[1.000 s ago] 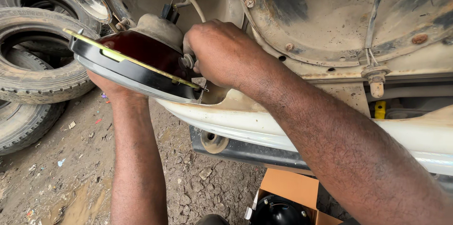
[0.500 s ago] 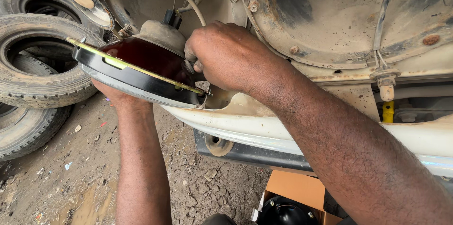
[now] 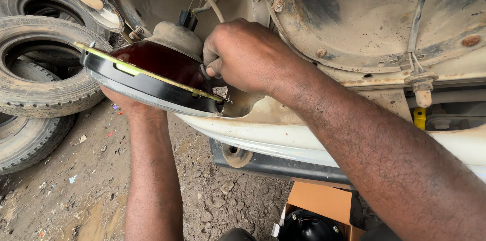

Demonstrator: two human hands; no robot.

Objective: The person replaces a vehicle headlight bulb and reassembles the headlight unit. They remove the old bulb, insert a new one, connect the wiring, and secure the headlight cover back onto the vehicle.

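Left of centre, the left hand (image 3: pixel 124 102) cups the round headlamp (image 3: pixel 152 76) from underneath, fingers mostly hidden, while the right hand (image 3: pixel 245 56) curls tight on the fitting behind it, against the rusty car body (image 3: pixel 354 23), worn tyres (image 3: pixel 43 69) stacked at far left.

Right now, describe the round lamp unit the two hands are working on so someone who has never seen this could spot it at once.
Start at the rusty, dusty car body across the top, then follow its white lower edge leftwards to the opening. There the left hand props up a round headlamp while the right hand grips its back. Nothing else nearby has its dark red shell and black rim.
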